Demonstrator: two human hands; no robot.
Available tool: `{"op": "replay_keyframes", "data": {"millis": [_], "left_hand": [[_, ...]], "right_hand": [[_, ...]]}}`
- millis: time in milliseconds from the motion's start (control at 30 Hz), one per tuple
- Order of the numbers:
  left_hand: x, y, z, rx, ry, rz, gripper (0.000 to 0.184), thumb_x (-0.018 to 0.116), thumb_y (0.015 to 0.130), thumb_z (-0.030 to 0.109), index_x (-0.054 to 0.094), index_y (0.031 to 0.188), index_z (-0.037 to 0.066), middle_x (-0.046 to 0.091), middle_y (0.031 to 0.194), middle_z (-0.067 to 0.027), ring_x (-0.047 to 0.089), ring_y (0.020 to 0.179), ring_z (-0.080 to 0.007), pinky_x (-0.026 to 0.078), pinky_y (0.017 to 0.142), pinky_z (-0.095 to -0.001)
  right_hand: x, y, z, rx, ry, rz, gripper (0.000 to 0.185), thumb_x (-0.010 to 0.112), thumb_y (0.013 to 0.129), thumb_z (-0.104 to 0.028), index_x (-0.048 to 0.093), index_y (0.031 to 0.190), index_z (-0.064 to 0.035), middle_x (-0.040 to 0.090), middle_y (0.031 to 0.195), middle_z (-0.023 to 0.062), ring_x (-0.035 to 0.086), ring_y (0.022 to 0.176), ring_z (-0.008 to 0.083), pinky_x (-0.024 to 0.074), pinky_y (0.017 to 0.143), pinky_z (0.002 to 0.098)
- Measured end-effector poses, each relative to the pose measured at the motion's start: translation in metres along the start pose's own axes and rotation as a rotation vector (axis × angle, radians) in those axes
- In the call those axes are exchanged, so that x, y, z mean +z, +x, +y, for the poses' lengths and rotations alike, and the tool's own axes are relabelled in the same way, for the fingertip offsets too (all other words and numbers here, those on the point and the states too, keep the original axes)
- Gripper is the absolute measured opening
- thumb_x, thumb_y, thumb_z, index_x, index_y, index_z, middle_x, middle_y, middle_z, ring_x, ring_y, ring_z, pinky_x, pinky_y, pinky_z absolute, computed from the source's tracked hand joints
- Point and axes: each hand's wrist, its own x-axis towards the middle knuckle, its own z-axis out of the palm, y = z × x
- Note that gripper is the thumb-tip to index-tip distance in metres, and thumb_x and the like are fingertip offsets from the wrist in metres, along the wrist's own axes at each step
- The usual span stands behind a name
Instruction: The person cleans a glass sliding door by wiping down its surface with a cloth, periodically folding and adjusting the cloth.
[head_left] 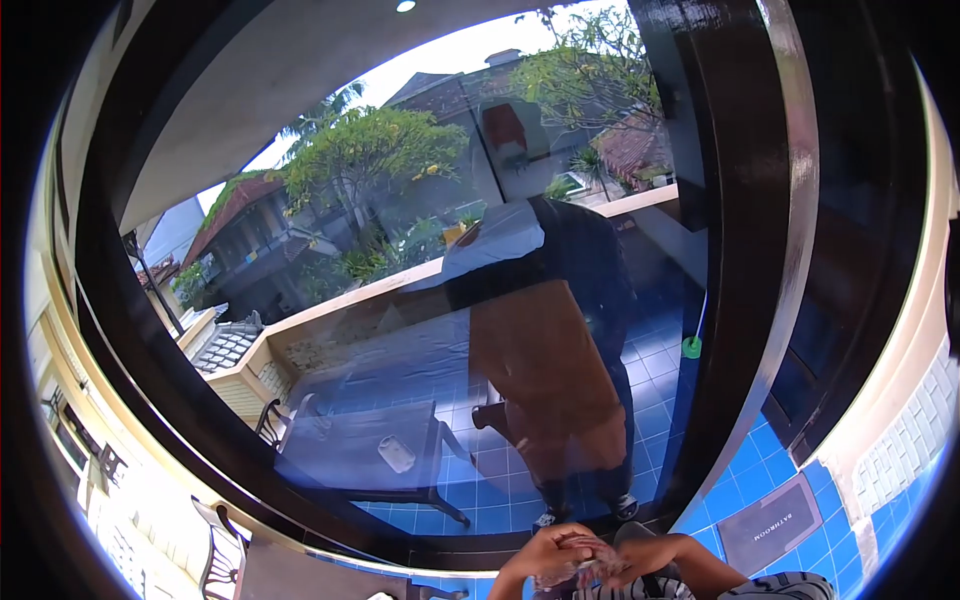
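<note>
Low in the view, my left hand [558, 550] and my right hand [643, 556] are brought together in front of my body. Both are closed around a small crumpled, greyish-pink thing [603, 566] that looks like a bunched cloth. Its exact kind is hard to make out, and the fingers cover part of it. Just beyond the hands stands a large dark-framed glass pane [400, 330], whose surface mirrors trees, roofs, a balcony wall, a table and a standing figure.
A brown table [310, 575] and a dark chair with a curved back [222, 550] are at the lower left. To the right, a grey mat marked BATHROOM [770, 525] lies on blue floor tiles [745, 460]. The wide dark frame [755, 250] curves along the pane's right side.
</note>
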Motion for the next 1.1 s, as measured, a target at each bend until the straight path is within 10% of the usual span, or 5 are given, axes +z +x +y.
{"op": "replay_keyframes", "data": {"millis": [233, 333, 500, 867, 1100], "left_hand": [[0.06, 0.019, -0.063, 0.048, -0.516, 0.304, 0.034, 0.052, 0.11, 0.013, 0.048, 0.142, 0.003, 0.067, 0.118, -0.0091, 0.065, 0.106, -0.0141, 0.052, 0.096, -0.0304], [0.07, 0.029, -0.087, 0.101, -0.543, 0.458, 0.027, 0.051, 0.111, 0.013, 0.048, 0.136, 0.004, 0.066, 0.115, -0.0081, 0.064, 0.105, -0.0131, 0.052, 0.094, -0.028], [0.086, 0.031, -0.054, 0.336, -0.189, 0.47, 0.036, 0.06, 0.105, 0.004, 0.047, 0.138, 0.002, 0.067, 0.12, -0.0092, 0.064, 0.108, -0.0111, 0.052, 0.093, -0.028], [0.046, -0.022, -0.033, 0.288, 0.113, 0.764, 0.024, 0.072, 0.098, 0.004, 0.064, 0.121, -0.001, 0.075, 0.108, -0.0109, 0.072, 0.1, -0.0144, 0.057, 0.083, -0.0259], [0.025, -0.06, -0.078, 0.17, -0.017, 0.933, 0.02, 0.071, 0.098, 0.002, 0.067, 0.117, -0.002, 0.072, 0.109, -0.0065, 0.068, 0.101, -0.0136, 0.053, 0.092, -0.0273]], "right_hand": [[-0.029, -0.026, -0.018, -0.12, -0.164, 0.392, 0.078, 0.037, 0.106, -0.065, 0.055, 0.143, 0.0012, 0.057, 0.144, 0.0195, 0.051, 0.136, 0.0303, 0.038, 0.115, 0.0402], [-0.005, -0.022, -0.038, -0.203, 0.457, 0.67, 0.083, 0.03, 0.105, -0.068, 0.051, 0.148, -0.0003, 0.054, 0.148, 0.0188, 0.045, 0.144, 0.0288, 0.0313, 0.122, 0.0399], [-0.011, -0.013, -0.028, -0.168, 0.428, 0.748, 0.063, 0.033, 0.114, -0.046, 0.054, 0.143, 0.006, 0.06, 0.145, 0.0162, 0.053, 0.139, 0.0266, 0.033, 0.122, 0.04], [-0.09, -0.03, -0.129, -0.39, -0.916, 1.256, 0.029, 0.056, 0.101, -0.011, 0.067, 0.123, 0.0043, 0.058, 0.116, 0.0222, 0.059, 0.101, 0.0347, 0.0475, 0.093, 0.0439], [-0.162, -0.045, -0.337, -0.474, -1.863, 1.62, 0.03, 0.063, 0.097, -0.024, 0.071, 0.098, 0.0056, 0.041, 0.15, 0.0296, 0.028, 0.146, 0.0555, 0.0257, 0.118, 0.0627]]}}
